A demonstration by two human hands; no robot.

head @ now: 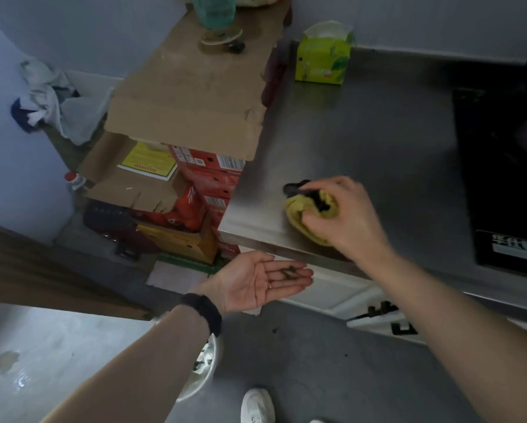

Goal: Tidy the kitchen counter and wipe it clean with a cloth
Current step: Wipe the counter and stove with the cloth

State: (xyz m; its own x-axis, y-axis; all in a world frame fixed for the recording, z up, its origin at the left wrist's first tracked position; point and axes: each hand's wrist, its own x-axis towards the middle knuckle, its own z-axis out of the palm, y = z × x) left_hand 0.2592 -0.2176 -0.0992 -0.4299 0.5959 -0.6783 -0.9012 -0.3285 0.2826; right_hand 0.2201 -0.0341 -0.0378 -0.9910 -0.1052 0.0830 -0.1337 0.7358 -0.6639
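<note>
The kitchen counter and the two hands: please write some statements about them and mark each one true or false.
1. The right hand grips a bunched yellow cloth on the counter. True.
2. The left hand is closed in a fist. False: it is open, palm up, just below the counter edge, with a few dark crumbs on the fingers.
3. A green tissue box stands at the back of the counter. True.
4. The cloth lies in the middle of the black stove top. False: it is near the counter's front left corner, apart from the stove top.
5. The left wrist is bare. False: it wears a dark band.
</note>
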